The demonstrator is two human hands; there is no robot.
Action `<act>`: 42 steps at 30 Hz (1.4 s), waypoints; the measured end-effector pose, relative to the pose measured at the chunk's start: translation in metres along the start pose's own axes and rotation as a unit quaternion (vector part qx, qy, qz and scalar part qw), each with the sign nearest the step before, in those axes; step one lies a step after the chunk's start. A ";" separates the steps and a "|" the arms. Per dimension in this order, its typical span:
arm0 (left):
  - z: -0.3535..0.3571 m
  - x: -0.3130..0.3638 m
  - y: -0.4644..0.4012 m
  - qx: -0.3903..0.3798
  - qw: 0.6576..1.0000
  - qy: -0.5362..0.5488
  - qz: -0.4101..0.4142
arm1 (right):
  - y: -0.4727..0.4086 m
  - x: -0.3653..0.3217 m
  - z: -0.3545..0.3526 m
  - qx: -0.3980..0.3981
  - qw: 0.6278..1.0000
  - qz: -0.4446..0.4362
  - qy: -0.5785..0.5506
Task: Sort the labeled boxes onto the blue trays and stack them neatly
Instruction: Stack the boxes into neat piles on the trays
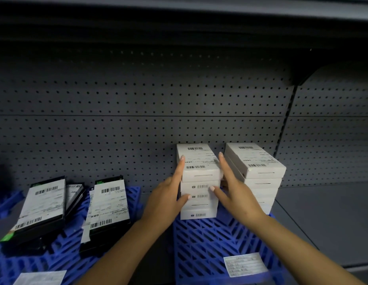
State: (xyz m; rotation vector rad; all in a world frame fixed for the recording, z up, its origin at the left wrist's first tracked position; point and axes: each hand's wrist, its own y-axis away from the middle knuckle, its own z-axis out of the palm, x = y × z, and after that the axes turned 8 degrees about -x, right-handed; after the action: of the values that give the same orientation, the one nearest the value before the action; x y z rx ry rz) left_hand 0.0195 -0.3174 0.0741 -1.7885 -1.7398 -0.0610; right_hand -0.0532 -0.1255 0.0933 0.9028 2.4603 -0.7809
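Head view. Both forearms reach forward over the right blue tray (211,239) to a stack of white boxes (199,182) that stands at the tray's rear, against the pegboard wall (137,120). The left hand (168,194) lies flat against the stack's left side, fingers straight and pointing up, thumb across the front face. The right hand (232,188) lies against the stack's right side, in the gap between the two stacks, fingers straight, thumb touching the front; neither hand curls round a box. This stack shows four white boxes. A second stack of white boxes (259,177) stands just beside it on the same tray; its top box is skewed, and its lower layers are too blurred to count. A white label (244,264) lies on the tray's near part. The left blue tray (133,194) carries black boxes (109,204) with white barcode labels in three groups; the number per group cannot be told.
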 end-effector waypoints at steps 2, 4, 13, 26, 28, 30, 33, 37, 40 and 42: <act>0.000 0.000 0.001 -0.009 1.000 -0.005 -0.005 | -0.003 0.003 0.000 -0.008 1.000 -0.011 0.027; 0.001 -0.001 0.001 -0.013 1.000 -0.003 -0.013 | -0.006 0.005 0.001 -0.019 0.999 -0.006 0.043; -0.005 -0.006 -0.012 -0.040 0.999 -0.029 -0.003 | -0.012 0.006 -0.002 -0.039 0.996 0.002 0.081; -0.011 -0.011 -0.016 -0.070 0.997 -0.040 0.011 | -0.012 -0.002 0.001 -0.042 0.991 0.033 0.124; -0.010 -0.012 -0.016 -0.064 0.997 -0.045 0.012 | -0.011 -0.002 0.002 -0.035 0.992 0.034 0.120; -0.012 -0.012 -0.016 -0.060 0.997 -0.053 0.018 | -0.011 -0.003 0.002 -0.029 0.992 0.033 0.121; -0.019 -0.009 -0.017 -0.055 0.995 -0.078 0.026 | -0.011 -0.005 0.001 -0.035 0.993 0.039 0.109; -0.030 -0.001 -0.020 -0.021 0.983 -0.176 0.037 | -0.012 -0.007 -0.006 -0.041 0.992 0.047 0.111; -0.037 0.011 -0.018 -0.014 0.972 -0.232 0.023 | -0.008 -0.011 -0.013 -0.036 0.989 0.025 0.139; -0.041 0.020 -0.012 -0.003 0.969 -0.244 0.024 | -0.001 -0.015 -0.021 -0.020 0.988 0.001 0.152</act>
State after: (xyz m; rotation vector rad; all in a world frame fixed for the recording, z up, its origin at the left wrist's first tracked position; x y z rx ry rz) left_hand 0.0275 -0.3197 0.1209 -1.9644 -2.0220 0.4292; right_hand -0.0471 -0.1195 0.1178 1.0773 2.7242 -0.6281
